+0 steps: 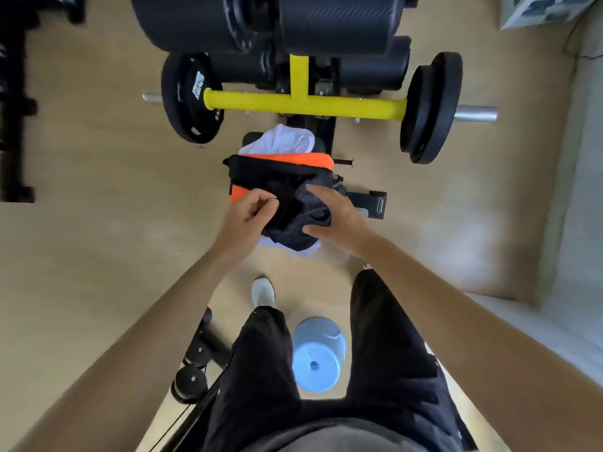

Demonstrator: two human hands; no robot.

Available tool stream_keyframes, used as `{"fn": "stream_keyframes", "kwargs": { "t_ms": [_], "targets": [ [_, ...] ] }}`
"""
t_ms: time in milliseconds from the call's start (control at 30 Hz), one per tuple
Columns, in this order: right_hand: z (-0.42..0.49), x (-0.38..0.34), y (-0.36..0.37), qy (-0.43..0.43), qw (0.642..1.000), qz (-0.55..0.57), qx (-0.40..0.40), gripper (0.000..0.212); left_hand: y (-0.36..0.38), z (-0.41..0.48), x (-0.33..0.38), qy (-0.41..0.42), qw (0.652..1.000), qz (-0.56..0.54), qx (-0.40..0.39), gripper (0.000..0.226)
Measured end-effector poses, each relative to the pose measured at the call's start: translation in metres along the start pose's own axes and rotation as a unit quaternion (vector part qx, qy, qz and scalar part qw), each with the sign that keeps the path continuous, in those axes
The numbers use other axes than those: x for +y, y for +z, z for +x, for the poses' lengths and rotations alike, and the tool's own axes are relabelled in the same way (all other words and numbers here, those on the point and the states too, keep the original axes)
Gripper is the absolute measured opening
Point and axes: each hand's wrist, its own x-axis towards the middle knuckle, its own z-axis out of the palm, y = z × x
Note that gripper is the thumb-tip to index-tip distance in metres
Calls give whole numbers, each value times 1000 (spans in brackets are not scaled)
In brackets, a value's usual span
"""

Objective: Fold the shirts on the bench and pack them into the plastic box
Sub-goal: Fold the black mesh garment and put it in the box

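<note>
A pile of shirts lies on the narrow bench in front of me. On top is a dark navy shirt (305,216), beside a black shirt (261,177); an orange shirt (313,159) lies under them and a white one (284,141) at the far end. My left hand (248,212) pinches the near left edge of the dark navy shirt with curled fingers. My right hand (332,213) lies on the same shirt's right side with fingers spread and thumb under its near edge. A clear plastic box (341,254) shows faintly under the pile's near right edge, mostly hidden.
A yellow bar (303,104) loaded with black weight plates (430,106) crosses just beyond the bench. A blue water jug (318,353) stands on the floor between my legs. Black equipment (199,360) sits at lower left. Wooden floor spreads on both sides.
</note>
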Motion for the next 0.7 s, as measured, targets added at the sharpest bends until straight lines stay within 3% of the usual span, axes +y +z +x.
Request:
{"fn": "stream_keyframes", "kwargs": {
  "t_ms": [133, 267, 367, 500, 700],
  "targets": [
    [-3, -21, 33, -64, 995, -78, 5, 82, -40, -60, 13, 18, 991, -134, -3, 16],
    [-2, -35, 72, -70, 982, -173, -9, 26, -92, -100, -14, 13, 975, -218, 44, 15],
    [-15, -49, 99, -22, 970, -239, -44, 17, -130, -124, -50, -8, 961, -254, 110, 15],
    [-51, -67, 142, 33, 974, -220, -47, 15, -176, -149, -114, -50, 949, -251, 184, 20],
    [-100, -91, 195, 41, 988, -145, -20, 11, -207, -151, -199, -130, 936, -223, 240, 13]
  ]
}}
